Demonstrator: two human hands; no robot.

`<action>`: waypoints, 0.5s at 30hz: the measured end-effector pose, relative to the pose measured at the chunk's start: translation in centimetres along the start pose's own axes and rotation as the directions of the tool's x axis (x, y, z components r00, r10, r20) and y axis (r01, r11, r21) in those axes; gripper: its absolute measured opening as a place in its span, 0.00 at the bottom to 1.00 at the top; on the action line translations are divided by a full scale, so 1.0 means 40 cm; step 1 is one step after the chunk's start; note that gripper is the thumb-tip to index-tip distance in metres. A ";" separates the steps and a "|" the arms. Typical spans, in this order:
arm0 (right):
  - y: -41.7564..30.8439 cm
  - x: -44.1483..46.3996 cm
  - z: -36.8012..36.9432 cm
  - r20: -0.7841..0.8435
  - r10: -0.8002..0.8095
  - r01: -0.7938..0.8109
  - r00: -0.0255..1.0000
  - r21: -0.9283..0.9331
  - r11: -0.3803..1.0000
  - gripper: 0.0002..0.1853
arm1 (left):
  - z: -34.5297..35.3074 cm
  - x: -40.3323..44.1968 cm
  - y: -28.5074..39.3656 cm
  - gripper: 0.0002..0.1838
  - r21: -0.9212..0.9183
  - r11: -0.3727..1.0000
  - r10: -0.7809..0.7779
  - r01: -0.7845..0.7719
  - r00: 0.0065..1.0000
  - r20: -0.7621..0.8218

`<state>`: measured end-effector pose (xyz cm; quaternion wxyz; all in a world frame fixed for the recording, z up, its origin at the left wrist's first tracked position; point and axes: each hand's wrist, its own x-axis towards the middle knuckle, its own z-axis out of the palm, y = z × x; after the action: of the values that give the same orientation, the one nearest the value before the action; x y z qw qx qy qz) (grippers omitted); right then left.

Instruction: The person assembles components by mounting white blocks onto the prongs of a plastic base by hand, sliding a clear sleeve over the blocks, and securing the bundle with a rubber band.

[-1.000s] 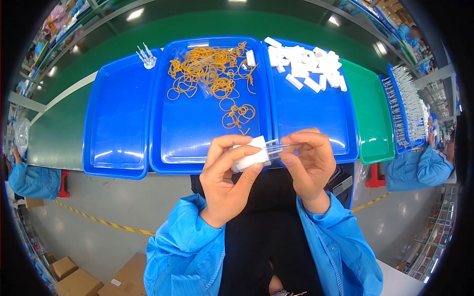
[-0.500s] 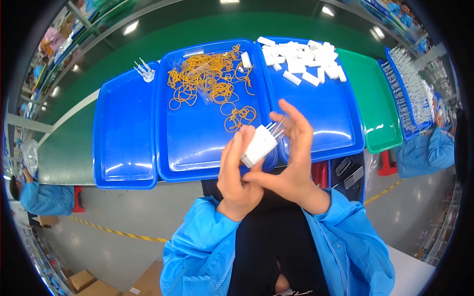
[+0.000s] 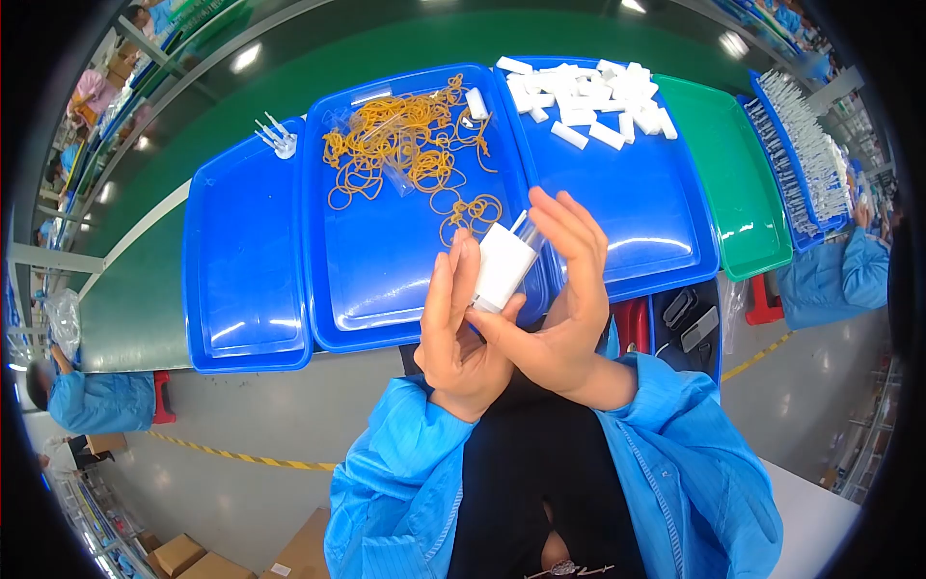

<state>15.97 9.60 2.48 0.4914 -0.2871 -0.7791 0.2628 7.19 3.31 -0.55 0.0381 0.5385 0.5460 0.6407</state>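
A white plug charger [image 3: 503, 267] is tilted up between my two hands, over the front edge of the middle blue tray. Its metal pins point up and to the right, partly hidden by my right fingers. My left hand [image 3: 457, 338] grips the charger's left side, with some fingertips hidden behind it. My right hand [image 3: 569, 309] holds it from the right: the thumb presses near its lower end and the fingers curve past the pins. Something clear, perhaps a plastic cover, shows beside the pins.
The middle blue tray [image 3: 386, 280] holds tangled orange rubber bands [image 3: 395, 135]. White blocks [image 3: 579, 101] pile in the right blue tray [image 3: 617, 212]. A pronged white piece [image 3: 277, 138] lies in the left tray [image 3: 246, 270]. A green tray [image 3: 738, 193] stands farther right; co-workers sit at both sides.
The charger has turned so that its broad face shows more and its pins less. My right fingers have closed in toward the pins, and the view has shifted slightly.
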 end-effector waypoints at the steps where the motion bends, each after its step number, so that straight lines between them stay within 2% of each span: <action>1: -0.001 -0.001 0.003 -0.052 -0.037 0.034 0.998 -0.048 0.998 0.37 | -0.001 -0.001 -0.002 0.40 0.001 1.000 -0.009 0.009 1.000 0.001; 6: 0.016 -0.014 0.020 -0.031 -0.072 0.071 0.997 -0.036 0.997 0.36 | -0.006 -0.007 -0.005 0.40 -0.003 0.999 -0.041 0.041 0.999 0.002; 8: 0.010 -0.006 0.020 -0.020 -0.080 0.079 0.997 -0.047 0.996 0.37 | -0.009 -0.011 -0.011 0.38 -0.065 0.991 -0.114 0.113 0.993 -0.011; 10: 0.006 0.010 0.017 0.127 -0.034 0.038 0.991 -0.034 0.999 0.39 | -0.021 -0.002 -0.011 0.36 -0.119 0.988 -0.102 0.095 0.994 -0.047; 11: 0.000 0.030 0.009 0.126 -0.047 0.050 0.991 -0.027 0.998 0.39 | -0.032 0.004 -0.014 0.33 -0.170 0.982 -0.094 0.080 0.993 -0.076; 13: -0.005 0.093 -0.024 0.235 -0.043 0.006 0.971 0.157 0.988 0.37 | -0.068 0.017 -0.027 0.31 -0.159 0.984 -0.103 0.082 0.987 -0.127; 14: 0.015 0.135 -0.036 0.307 -0.078 0.042 0.949 0.124 0.991 0.34 | -0.086 0.021 -0.033 0.29 -0.157 0.983 -0.121 0.095 0.979 -0.166; 15: 0.033 0.183 -0.039 0.374 -0.150 0.147 0.915 0.037 0.988 0.27 | -0.100 0.020 -0.035 0.29 -0.153 0.984 -0.116 0.089 0.977 -0.179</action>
<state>15.05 15.90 6.66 0.3528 -0.1695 -0.8773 0.2777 3.18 1.78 -0.36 0.0586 0.4428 0.5266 0.7233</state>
